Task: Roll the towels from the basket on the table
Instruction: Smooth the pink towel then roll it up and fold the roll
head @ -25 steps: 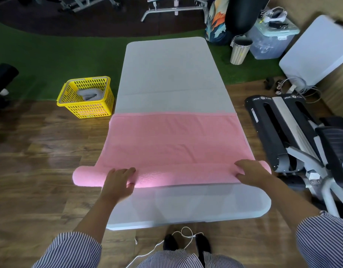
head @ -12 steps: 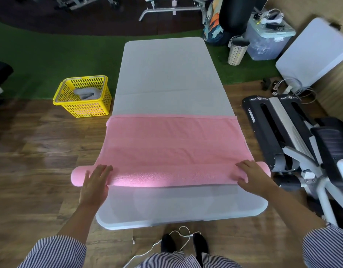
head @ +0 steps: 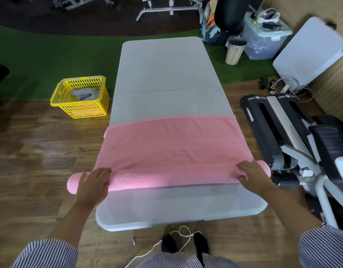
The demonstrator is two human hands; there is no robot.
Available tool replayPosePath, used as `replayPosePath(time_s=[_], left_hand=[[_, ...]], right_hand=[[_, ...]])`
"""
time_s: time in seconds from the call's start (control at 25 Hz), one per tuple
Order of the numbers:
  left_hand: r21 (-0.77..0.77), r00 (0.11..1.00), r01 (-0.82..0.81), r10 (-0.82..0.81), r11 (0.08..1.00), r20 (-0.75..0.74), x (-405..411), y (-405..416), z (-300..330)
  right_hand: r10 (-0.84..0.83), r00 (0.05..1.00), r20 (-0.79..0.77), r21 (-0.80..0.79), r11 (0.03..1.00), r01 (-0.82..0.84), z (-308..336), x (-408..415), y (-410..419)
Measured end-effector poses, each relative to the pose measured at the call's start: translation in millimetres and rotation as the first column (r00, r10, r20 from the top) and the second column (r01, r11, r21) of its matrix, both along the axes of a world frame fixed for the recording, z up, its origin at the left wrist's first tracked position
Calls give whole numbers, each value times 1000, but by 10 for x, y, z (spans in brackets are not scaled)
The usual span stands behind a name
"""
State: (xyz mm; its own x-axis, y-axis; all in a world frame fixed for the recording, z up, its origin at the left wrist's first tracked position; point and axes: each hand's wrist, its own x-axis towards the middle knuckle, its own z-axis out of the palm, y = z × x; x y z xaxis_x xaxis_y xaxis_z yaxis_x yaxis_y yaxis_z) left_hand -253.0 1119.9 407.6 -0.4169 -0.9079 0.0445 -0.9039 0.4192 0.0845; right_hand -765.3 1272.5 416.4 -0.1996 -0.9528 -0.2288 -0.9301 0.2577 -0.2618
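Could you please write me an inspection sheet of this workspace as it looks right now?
Surface: grey table, far half bare.
Job's things: pink towel across the table, near edge rolled, roll ends overhanging both sides; yellow basket on the floor, grey towel inside.
Clutter: nothing seen on the table.
Hands: left hand and right hand rest flat on the roll.
Cables: white cord by the feet; wires at right.
Surroundings: bin, storage box, exercise machine.

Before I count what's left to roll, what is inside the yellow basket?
A grey towel lies crumpled in the basket. Whether more lies beneath it is hidden by that towel and the basket walls.
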Motion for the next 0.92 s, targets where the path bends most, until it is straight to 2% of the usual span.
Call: replayPosePath(time_s=[0.16,0.24,0.32,0.4,0.44,0.56,0.8,0.92], left_hand=[[-60,999,-18,16,998,-36,1,2,-6],[-69,998,-10,6,998,-58,-41,-6,6],[-92,982,152,-161,984,-102,-177,62,-12],[-92,946,312,-318,945,-57,-322,163,-54],[-66,945,326,-328,943,-17,-375,186,-65],[14,964,264,-264,964,12,-435,176,-68],[9,965,260,-260,965,-41,-470,10,67],[-24,992,129,-129,991,3,-457,-17,106]], right_hand=[[-6,1000,24,156,988,2,136,-52,-187],[-13,999,47,93,996,8,146,-29,-261],[14,999,47,-3,1000,-14,104,87,-277],[64,998,28,-50,997,-63,17,184,-204],[90,996,29,-49,995,-89,-27,199,-139],[184,983,-22,1,983,-184,-107,149,-31],[76,990,120,102,991,-89,71,59,-272],[69,991,115,-52,997,-63,78,21,-280]])
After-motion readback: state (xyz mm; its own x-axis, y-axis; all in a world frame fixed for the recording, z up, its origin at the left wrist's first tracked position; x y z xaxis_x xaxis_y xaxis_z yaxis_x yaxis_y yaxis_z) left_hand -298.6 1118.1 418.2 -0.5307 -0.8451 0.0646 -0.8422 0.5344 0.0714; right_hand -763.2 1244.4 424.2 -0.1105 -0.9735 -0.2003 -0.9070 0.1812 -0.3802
